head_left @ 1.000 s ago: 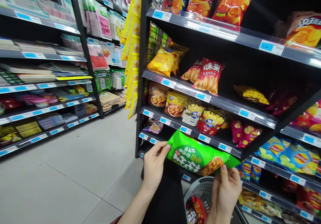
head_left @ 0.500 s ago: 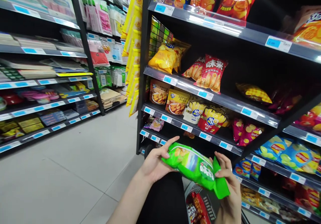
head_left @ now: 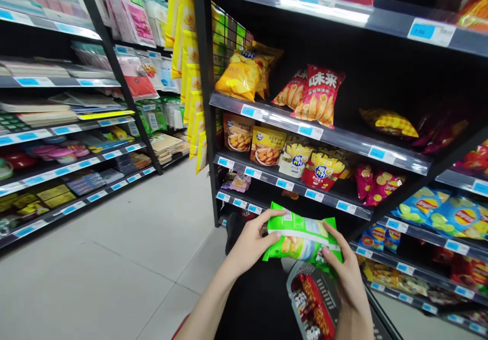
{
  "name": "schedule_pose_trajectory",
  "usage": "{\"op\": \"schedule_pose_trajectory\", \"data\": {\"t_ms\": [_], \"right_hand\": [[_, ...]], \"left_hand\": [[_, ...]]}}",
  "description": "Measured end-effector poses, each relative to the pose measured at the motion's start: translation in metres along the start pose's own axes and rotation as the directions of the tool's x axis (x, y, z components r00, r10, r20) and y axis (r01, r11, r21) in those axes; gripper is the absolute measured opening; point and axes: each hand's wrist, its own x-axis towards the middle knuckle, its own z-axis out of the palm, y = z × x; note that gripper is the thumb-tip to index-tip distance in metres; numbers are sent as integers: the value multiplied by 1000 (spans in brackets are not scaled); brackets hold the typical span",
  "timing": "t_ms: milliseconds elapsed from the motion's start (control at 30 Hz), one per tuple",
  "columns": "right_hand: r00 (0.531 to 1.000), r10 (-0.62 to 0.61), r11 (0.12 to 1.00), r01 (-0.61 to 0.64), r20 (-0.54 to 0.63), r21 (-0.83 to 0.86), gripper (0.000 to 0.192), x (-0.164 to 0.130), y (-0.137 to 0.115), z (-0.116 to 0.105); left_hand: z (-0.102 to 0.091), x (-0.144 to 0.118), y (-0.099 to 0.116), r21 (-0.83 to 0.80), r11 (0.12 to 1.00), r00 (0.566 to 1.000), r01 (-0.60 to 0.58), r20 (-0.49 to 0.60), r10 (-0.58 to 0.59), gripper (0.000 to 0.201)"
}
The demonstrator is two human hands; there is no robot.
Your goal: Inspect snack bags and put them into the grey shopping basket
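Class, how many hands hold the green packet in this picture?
2: the left hand holds the green packet near its left end, the right hand near its right end.

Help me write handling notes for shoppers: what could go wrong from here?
The green bag is held near its ends by the left hand and the right hand; squeezing too hard might crush its contents. If either grip slipped, the bag could tumble to the floor or onto the red packets in the grey basket, which shows just below it in the view.
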Motion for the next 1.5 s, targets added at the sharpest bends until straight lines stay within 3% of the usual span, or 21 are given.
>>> {"op": "schedule_pose_trajectory", "data": {"t_ms": [67,167,233,367,500,567,667,767,867,1033,1133,1233,1333,1500], "right_hand": [[999,19,1000,-18,-34,19,55,-3,-4,9],[997,-34,996,29,-65,-83,46,-20,-2,28],[994,-85,977,70,-66,-200,42,-45,4,42],[994,-84,901,44,-74,-431,38,-115,23,64],[995,-71,820,22,-64,-573,33,-148,45,66],[995,-90,769,41,-44,-638,33,-141,51,61],[986,-166,618,86,-23,-781,29,-117,50,53],[956,-250,476,258,152,-841,30,-89,42,52],[911,-246,434,408,330,-803,38,-65,36,59],[917,-265,357,382,299,-853,37,-44,36,71],[924,-267,305,351,275,-885,31,-38,35,73],[933,-245,314,335,265,-888,24,-32,31,75],[929,-240,305,346,280,-887,24,-27,28,76],[907,-232,149,390,351,-909,34,-19,30,72]], "left_hand": [[-4,-5,7,72,997,1000,7,14,-8,41],[-10,-25,17,143,986,994,90,43,-97,53],[-13,-49,18,183,965,982,187,-40,-183,59],[-20,-108,-4,134,923,895,362,-328,-303,55],[-22,-134,-37,110,889,846,444,-379,-375,48],[-21,-124,-46,37,887,829,460,-377,-414,60],[-17,-92,-49,-66,852,778,520,-375,-504,76],[-14,-58,-45,-86,818,770,569,-294,-567,61],[-10,-33,-42,-90,819,793,566,-213,-571,48],[-3,-7,-42,-52,818,798,573,-193,-571,41],[3,4,-40,-11,835,807,550,-250,-535,41],[12,13,-33,23,850,812,527,-311,-494,38],[18,18,-22,-48,847,798,530,-308,-517,36],[21,17,-12,-152,824,786,546,-248,-567,31]]}}
